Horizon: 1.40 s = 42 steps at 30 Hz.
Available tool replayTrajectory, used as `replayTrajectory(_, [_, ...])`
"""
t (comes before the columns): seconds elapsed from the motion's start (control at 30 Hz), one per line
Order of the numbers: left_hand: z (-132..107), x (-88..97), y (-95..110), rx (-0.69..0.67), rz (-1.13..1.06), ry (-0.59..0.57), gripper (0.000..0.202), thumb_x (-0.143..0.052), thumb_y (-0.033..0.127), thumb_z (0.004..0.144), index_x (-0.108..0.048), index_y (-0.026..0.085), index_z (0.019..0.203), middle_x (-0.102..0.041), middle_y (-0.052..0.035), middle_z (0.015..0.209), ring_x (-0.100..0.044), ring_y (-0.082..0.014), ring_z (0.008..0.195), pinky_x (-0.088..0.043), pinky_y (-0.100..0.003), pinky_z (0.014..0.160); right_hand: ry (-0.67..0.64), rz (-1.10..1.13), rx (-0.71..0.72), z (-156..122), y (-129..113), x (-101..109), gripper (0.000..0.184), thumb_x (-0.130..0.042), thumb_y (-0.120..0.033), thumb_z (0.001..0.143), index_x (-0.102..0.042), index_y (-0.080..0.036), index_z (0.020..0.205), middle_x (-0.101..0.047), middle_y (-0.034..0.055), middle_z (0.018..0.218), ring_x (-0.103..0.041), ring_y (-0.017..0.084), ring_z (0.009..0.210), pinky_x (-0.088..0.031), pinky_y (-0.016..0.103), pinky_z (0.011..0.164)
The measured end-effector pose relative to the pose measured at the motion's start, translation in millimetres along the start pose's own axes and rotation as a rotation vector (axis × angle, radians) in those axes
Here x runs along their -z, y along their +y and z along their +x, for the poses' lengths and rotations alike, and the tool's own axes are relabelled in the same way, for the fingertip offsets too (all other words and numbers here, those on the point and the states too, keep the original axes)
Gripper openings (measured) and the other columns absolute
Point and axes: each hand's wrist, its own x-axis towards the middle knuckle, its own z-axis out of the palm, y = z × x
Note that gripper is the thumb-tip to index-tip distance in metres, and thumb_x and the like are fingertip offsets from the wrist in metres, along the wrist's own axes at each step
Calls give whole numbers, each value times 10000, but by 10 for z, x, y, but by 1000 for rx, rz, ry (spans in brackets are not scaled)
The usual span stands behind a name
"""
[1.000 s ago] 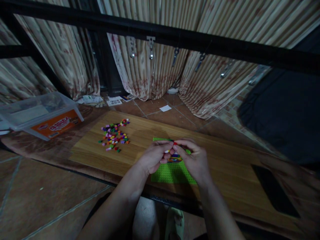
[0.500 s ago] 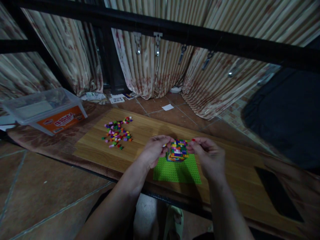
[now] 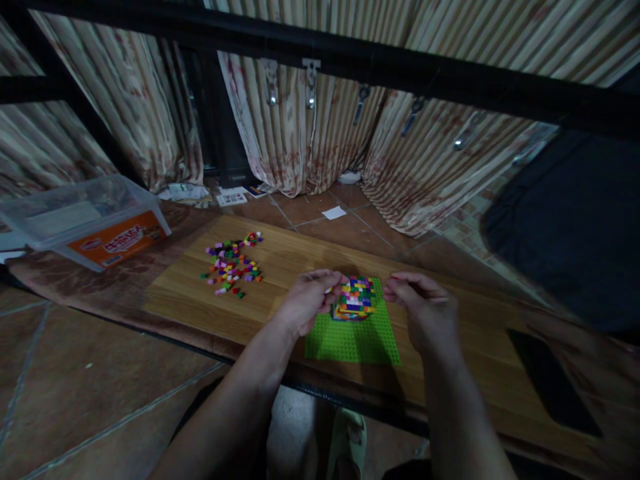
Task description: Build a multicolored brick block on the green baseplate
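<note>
A small block built of many coloured bricks (image 3: 356,297) stands at the far edge of a green studded baseplate (image 3: 353,339) on a wooden board (image 3: 210,307). My left hand (image 3: 309,301) rests against the block's left side, fingers curled, with a pale brick pinched at its fingertips. My right hand (image 3: 425,312) hovers just right of the block, fingers pinched together, apart from it. I cannot make out anything in that pinch. A loose heap of coloured bricks (image 3: 231,263) lies on the board to the left.
A clear plastic tub with an orange label (image 3: 87,223) sits at the far left on a brown mat. Striped curtains hang behind a black bar. Papers (image 3: 231,197) lie on the tiled floor beyond. A dark rectangle (image 3: 553,383) lies on the board at right.
Both hands were closed over the brick block; they have parted. The right hand has drawn away to the right, baring the block. The left hand stays at its left side.
</note>
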Motion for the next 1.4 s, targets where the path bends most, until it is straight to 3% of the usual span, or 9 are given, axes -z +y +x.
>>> replayTrajectory(0.17, [0,-11,-7,-10,16,8,129,-580,160,803,-655,98,720,-481,13,597,-314,-4,400,-125,-166,382,-157,-138,59,-36,68,-15,189,-758,-331,671,-740,-209,815,-718,19,714,-641,157,607,-548,314,591])
replayTrajectory(0.27, [3,-12,-5,-13,19,3,134,-573,162,804,-655,100,719,-474,16,592,-313,-5,401,-127,-163,381,-296,-256,145,-59,102,-49,179,-690,-330,750,-744,-213,874,-728,55,858,-665,187,758,-546,343,704])
replayTrajectory(0.4, [6,0,0,-28,34,2,121,-579,169,795,-652,105,723,-478,18,599,-318,-7,403,-137,-158,375,-386,-447,272,-70,93,-73,197,-572,-285,841,-738,-214,918,-696,60,897,-652,185,817,-524,326,729])
replayTrajectory(0.6, [11,16,4,-26,30,16,113,-616,198,774,-658,108,722,-482,26,589,-323,-6,397,-146,-155,374,-385,-592,369,-101,58,-106,220,-559,-229,838,-717,-244,991,-717,45,956,-649,205,883,-501,364,805])
replayTrajectory(0.73, [12,18,7,-20,17,19,120,-638,216,761,-653,109,709,-487,28,574,-319,-7,388,-138,-159,373,-386,-720,512,-110,53,-123,212,-566,-229,840,-727,-282,967,-728,28,884,-621,214,852,-486,369,773])
replayTrajectory(0.97, [-7,14,24,-24,15,29,101,-627,190,765,-655,109,711,-488,27,580,-327,-5,393,-142,-155,371,-400,-774,625,-113,109,-127,229,-530,-237,881,-720,-298,992,-735,18,891,-606,210,864,-476,360,756])
replayTrajectory(1.4, [-16,15,29,-21,23,22,118,-584,161,795,-646,102,713,-473,25,587,-322,-7,399,-141,-155,370,-388,-812,639,-106,160,-107,233,-553,-227,866,-704,-281,1036,-726,26,910,-591,222,881,-475,362,790])
